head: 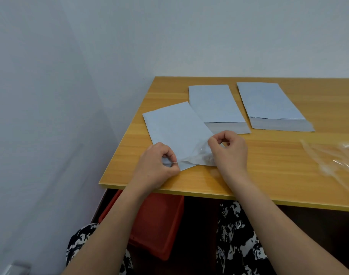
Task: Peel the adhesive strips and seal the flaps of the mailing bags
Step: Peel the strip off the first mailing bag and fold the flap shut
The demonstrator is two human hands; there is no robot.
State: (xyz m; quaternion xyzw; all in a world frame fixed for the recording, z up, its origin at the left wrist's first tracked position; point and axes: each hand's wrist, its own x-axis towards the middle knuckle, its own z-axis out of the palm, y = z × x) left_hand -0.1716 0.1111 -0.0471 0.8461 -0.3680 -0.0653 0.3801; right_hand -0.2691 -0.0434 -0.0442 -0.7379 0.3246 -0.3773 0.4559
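A pale grey mailing bag (175,129) lies tilted near the front left corner of the wooden table (268,165). My left hand (156,165) pinches the bag's near corner at the flap. My right hand (229,149) pinches a thin clear adhesive strip (199,153) that lifts off the flap between the two hands. Two more grey mailing bags lie further back, one in the middle (215,104) and one to the right (268,102), both flat with their flaps open toward me.
Several peeled clear strips (332,159) lie in a loose pile at the table's right side. A red bin (157,225) stands under the table by my knees. A plain wall runs close along the table's left and far edges.
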